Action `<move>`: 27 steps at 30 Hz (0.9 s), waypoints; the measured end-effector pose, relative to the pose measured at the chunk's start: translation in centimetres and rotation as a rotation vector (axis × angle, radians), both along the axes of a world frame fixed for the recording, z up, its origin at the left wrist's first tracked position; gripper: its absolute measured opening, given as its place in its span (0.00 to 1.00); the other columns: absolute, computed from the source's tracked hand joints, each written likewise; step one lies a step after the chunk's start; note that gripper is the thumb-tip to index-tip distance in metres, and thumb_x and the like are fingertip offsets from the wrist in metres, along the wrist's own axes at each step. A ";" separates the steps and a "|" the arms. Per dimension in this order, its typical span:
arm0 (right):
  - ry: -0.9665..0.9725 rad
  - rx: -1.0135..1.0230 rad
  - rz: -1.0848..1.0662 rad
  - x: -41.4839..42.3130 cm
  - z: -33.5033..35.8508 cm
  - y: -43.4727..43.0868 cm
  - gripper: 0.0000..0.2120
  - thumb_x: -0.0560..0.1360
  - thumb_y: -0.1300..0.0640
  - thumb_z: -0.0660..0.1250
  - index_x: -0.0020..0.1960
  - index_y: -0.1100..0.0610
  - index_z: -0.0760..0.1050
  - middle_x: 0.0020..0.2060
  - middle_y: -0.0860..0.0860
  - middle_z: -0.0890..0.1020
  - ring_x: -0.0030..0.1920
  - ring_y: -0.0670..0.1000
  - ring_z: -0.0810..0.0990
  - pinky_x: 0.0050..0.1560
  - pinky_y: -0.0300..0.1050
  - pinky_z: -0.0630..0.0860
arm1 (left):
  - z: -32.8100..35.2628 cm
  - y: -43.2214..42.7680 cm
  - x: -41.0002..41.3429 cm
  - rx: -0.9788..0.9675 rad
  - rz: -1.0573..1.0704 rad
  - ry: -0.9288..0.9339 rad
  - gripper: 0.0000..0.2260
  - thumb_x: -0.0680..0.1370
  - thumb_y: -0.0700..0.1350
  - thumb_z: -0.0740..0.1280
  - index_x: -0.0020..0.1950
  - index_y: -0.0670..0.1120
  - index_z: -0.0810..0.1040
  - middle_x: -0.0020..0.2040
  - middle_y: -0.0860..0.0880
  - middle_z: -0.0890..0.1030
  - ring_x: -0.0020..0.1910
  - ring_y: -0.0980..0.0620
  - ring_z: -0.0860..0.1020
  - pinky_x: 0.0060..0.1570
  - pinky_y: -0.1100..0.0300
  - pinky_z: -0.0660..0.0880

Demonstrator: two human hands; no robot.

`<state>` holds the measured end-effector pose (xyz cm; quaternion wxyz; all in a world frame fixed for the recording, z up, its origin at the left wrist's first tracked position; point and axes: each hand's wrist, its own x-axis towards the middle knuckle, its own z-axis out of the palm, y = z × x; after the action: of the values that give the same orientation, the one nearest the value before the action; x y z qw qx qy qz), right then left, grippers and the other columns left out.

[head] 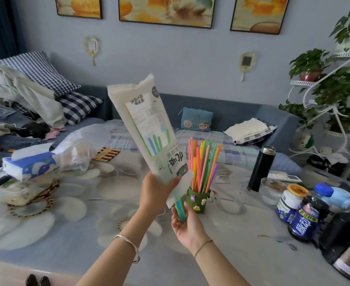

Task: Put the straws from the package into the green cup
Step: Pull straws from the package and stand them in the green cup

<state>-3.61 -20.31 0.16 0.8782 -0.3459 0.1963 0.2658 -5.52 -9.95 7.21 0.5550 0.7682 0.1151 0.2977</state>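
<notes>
My left hand grips the lower end of a white straw package, held upside down and tilted over the table. Green and blue straws stick out of its bottom opening. Just below, my right hand is cupped palm up, with those straw ends resting against its fingers. The green cup, decorated with small figures, stands upright right behind my right hand. It holds several colourful straws fanning upward.
A black flask, a glass bowl and jars and bottles crowd the table's right side. A tissue pack and a plastic bag lie at the left. A sofa with pillows is behind.
</notes>
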 end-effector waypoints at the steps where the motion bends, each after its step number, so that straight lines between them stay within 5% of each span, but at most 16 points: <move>1: -0.003 -0.015 -0.001 0.2 -0.1 -0.1 0.13 0.77 0.53 0.65 0.53 0.62 0.74 0.37 0.58 0.79 0.29 0.50 0.75 0.21 0.37 0.73 | 0.1 0.1 -0.1 0.001 -0.005 -0.004 0.23 0.67 0.49 0.77 0.58 0.41 0.79 0.52 0.46 0.83 0.46 0.49 0.81 0.43 0.56 0.80; 4: -0.017 -0.031 -0.005 0.6 -0.2 -0.3 0.15 0.77 0.53 0.64 0.56 0.64 0.73 0.37 0.58 0.78 0.28 0.50 0.74 0.20 0.36 0.72 | 0.0 0.5 0.0 0.035 -0.045 -0.006 0.24 0.64 0.54 0.77 0.56 0.44 0.80 0.50 0.49 0.85 0.46 0.50 0.82 0.45 0.50 0.81; 10: -0.031 -0.031 0.012 0.2 0.3 -0.1 0.15 0.76 0.52 0.65 0.55 0.64 0.74 0.39 0.60 0.79 0.26 0.51 0.78 0.21 0.37 0.74 | 0.0 0.6 0.2 -0.008 -0.066 -0.041 0.18 0.70 0.50 0.74 0.58 0.45 0.79 0.51 0.51 0.83 0.47 0.52 0.82 0.44 0.55 0.81; 14: -0.033 -0.086 0.030 0.1 0.4 0.3 0.13 0.77 0.53 0.64 0.52 0.63 0.74 0.39 0.60 0.78 0.32 0.50 0.74 0.21 0.36 0.73 | -1.1 0.9 0.3 -0.079 -0.037 -0.033 0.14 0.73 0.47 0.72 0.56 0.44 0.79 0.48 0.52 0.82 0.42 0.58 0.79 0.35 0.70 0.75; 19: -0.083 -0.247 0.087 0.6 -0.4 1.0 0.10 0.78 0.54 0.61 0.49 0.61 0.73 0.35 0.56 0.77 0.28 0.48 0.70 0.18 0.34 0.65 | -3.1 1.2 0.5 -0.259 -0.005 -0.014 0.09 0.74 0.44 0.71 0.52 0.44 0.78 0.49 0.46 0.83 0.45 0.49 0.81 0.43 0.56 0.78; 23: -0.256 -0.596 0.116 0.8 -0.5 0.5 0.10 0.78 0.49 0.60 0.50 0.56 0.72 0.39 0.50 0.75 0.37 0.46 0.71 0.34 0.37 0.66 | -3.6 1.4 0.3 -0.419 0.037 -0.040 0.08 0.74 0.44 0.71 0.51 0.43 0.78 0.47 0.46 0.83 0.42 0.53 0.81 0.36 0.63 0.78; 27: -0.229 -0.453 0.130 0.4 -0.4 0.3 0.15 0.78 0.47 0.61 0.54 0.58 0.75 0.46 0.55 0.81 0.44 0.52 0.79 0.45 0.44 0.74 | -3.5 1.0 0.3 -0.488 0.066 -0.091 0.09 0.74 0.44 0.71 0.52 0.43 0.78 0.47 0.46 0.83 0.42 0.54 0.81 0.33 0.67 0.77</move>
<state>-3.18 -20.04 -0.20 0.7760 -0.5734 0.1274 0.2299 -5.18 -8.91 3.68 0.7186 0.5930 0.1837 0.3133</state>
